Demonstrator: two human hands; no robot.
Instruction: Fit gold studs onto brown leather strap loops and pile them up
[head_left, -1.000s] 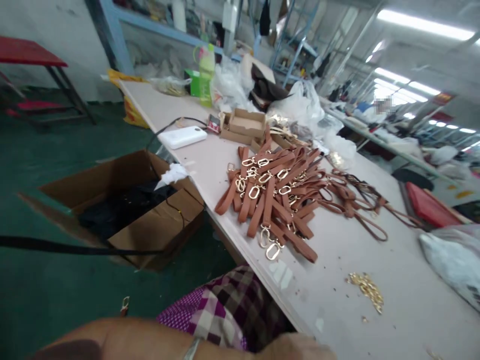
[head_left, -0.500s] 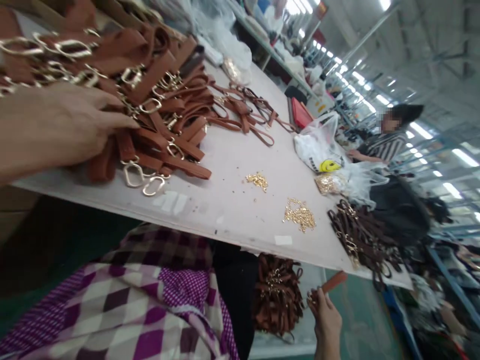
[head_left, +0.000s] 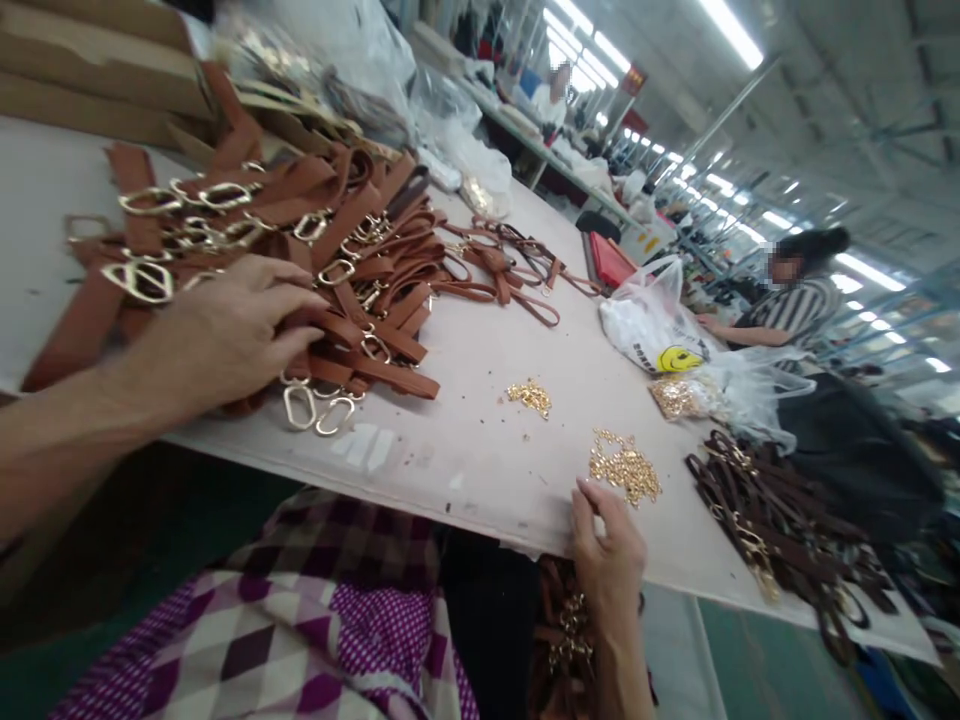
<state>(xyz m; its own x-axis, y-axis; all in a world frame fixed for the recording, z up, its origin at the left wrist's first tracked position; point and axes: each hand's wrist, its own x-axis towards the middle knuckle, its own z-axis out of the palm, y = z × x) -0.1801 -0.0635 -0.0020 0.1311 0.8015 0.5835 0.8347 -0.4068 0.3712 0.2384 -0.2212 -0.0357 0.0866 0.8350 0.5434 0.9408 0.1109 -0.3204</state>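
Observation:
My left hand (head_left: 229,325) lies over a heap of brown leather straps (head_left: 397,375) fitted with gold-coloured rings and clasps. Its fingers and thumb close on a strap in the heap, partly hidden beneath them. At the table's front edge, my right hand (head_left: 611,545) reaches up with thumb and forefinger slightly apart and nothing visible between them. Just beyond its fingertips is a scatter of small gold-coloured metal pieces (head_left: 630,470). A smaller pile of gold pieces (head_left: 529,397) lies to the left. Under the table, my right forearm partly hides a bundle of brown straps (head_left: 555,625).
Dark brown straps (head_left: 780,540) lie at the right, beside a black bag (head_left: 855,450). Plastic bags (head_left: 660,320) sit farther back, and a cardboard box (head_left: 97,70) stands far left. Across the table is a person in a striped top (head_left: 795,300).
My right hand has risen from below the table edge to the gold pieces; the brown strap it held is no longer seen in it. My left hand stays at the heap as the view shifts.

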